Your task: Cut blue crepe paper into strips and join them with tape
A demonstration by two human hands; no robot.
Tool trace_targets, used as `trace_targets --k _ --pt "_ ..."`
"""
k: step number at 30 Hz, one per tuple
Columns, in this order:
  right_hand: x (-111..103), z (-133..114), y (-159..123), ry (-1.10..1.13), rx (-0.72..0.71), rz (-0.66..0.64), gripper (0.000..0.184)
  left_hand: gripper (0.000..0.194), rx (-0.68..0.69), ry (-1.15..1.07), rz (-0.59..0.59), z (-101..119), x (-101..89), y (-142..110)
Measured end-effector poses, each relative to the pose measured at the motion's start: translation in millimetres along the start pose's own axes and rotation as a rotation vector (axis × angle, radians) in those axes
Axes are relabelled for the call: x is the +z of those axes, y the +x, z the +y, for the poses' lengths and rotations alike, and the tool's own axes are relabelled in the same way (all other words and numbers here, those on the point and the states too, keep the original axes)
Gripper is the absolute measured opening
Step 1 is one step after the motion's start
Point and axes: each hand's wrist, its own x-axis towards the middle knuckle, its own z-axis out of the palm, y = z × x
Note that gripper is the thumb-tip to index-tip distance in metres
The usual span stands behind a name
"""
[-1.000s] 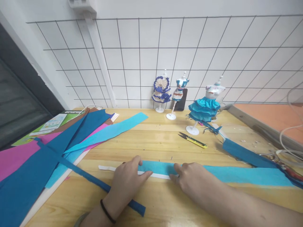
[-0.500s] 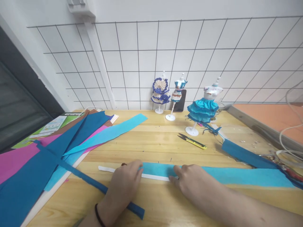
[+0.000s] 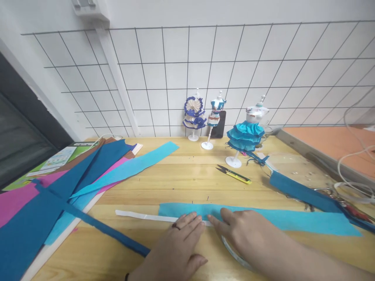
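Observation:
A light blue crepe paper strip [image 3: 307,221] stretches across the front of the table. White tape [image 3: 140,215] runs along its near edge and sticks out past its left end. My left hand [image 3: 181,244] lies flat with fingers extended, pressing on the tape and the paper's lower edge. Beside it, my right hand [image 3: 246,230] is curled over a tape roll [image 3: 234,253], its index fingertip touching the paper. Most of the roll is hidden beneath that hand. A narrow dark blue strip [image 3: 111,232] passes toward my left wrist.
Coloured paper sheets [image 3: 52,203] are piled at left. Yellow-handled thread snips [image 3: 234,174] lie mid-table. Behind stand small dress forms, one in a turquoise ruffled skirt [image 3: 246,136], and a phone [image 3: 219,127]. A dark blue strip [image 3: 301,193], cables [image 3: 347,171] and an orange surface [image 3: 328,142] are at right.
My left hand has slid right along the tape, uncovering the paper's left end, and now lies flatter. The tape roll has come into view under my right hand. The view has shifted slightly.

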Motion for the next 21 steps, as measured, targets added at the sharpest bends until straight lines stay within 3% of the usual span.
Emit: trace_targets --k 2,4,8,12,21 --pt "1 6 -14 -0.009 0.015 0.062 0.055 0.048 -0.026 -0.051 -0.024 2 -3.6 0" --pt "-1 14 -28 0.039 0.03 0.044 0.056 0.047 -0.048 -0.088 -0.036 4 -5.3 0" --pt "-18 26 -47 0.249 0.116 -0.053 0.04 0.047 -0.076 -0.123 -0.015 5 -3.7 1" --pt "-35 32 -56 0.352 0.132 -0.065 0.026 0.047 -0.054 -0.167 0.068 2 0.1 0" --pt "-16 27 -64 0.029 0.053 0.082 0.031 0.053 -0.031 -0.1 0.06 -2 5.2 0"
